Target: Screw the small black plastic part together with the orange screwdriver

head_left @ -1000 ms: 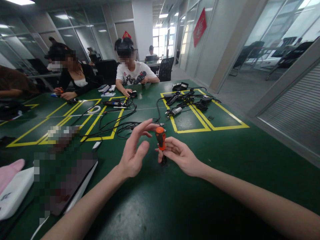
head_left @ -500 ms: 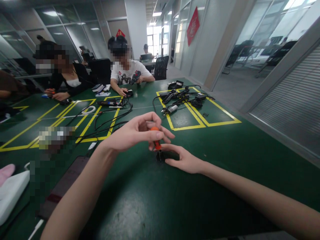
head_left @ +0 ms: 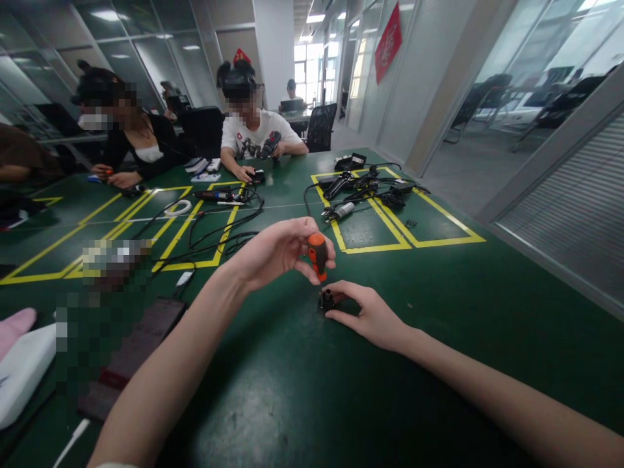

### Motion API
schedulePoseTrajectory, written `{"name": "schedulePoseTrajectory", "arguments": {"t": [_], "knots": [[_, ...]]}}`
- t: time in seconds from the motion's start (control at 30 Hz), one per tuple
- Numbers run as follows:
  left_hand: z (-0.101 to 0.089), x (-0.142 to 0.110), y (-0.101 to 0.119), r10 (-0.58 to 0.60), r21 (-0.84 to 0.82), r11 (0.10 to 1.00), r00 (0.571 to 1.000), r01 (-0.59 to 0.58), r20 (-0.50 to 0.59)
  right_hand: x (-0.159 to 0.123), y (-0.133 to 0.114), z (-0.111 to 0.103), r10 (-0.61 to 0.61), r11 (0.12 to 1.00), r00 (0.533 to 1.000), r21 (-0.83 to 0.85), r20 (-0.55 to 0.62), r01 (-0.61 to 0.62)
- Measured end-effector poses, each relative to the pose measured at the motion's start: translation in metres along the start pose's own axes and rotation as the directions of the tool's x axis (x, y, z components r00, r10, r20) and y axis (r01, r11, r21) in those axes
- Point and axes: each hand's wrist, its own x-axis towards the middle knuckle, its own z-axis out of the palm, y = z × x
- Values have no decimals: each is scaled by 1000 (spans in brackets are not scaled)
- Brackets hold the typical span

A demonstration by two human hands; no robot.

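Note:
My left hand (head_left: 292,253) is closed round the orange and black handle of a screwdriver (head_left: 317,253), which points down. The screwdriver's tip meets or hovers just over a small black part (head_left: 326,301); I cannot tell which. That part stands on the green table (head_left: 273,390), with a short tube-like piece rising from its top. My right hand (head_left: 363,309) pinches it from the right side, thumb in front and fingers behind. What kind of part it is does not show.
Yellow tape frames (head_left: 375,249) mark the table; black cables and a silver-grey tool (head_left: 344,211) lie at one. A dark power bank-like slab (head_left: 136,357) and a white box (head_left: 26,370) are at the left. Two people sit across, one holding a power drill (head_left: 270,144).
My left fingers have shifted on the screwdriver, so more of its handle shows. The small black part stays in my right hand. The whole view has moved slightly.

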Motion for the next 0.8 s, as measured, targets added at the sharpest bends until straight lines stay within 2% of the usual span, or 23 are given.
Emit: {"name": "schedulePoseTrajectory", "arguments": {"t": [0.13,0.4,0.63,0.8], "knots": [[5,-4,1,-24,67,997,999,27,-47,-2,0,2,8,1000,1000,-22,-21,-8],[7,-11,8,-56,160,986,998,54,6,-2,-2,3,-22,998,1000,-61,-16,21],[6,-15,8,-87,81,993,996,89,-31,-10,-5,-5,-136,971,991,-197,4,134],[4,-13,5,-65,141,986,989,83,-130,-10,-6,-6,-167,944,984,-278,59,177]]}}
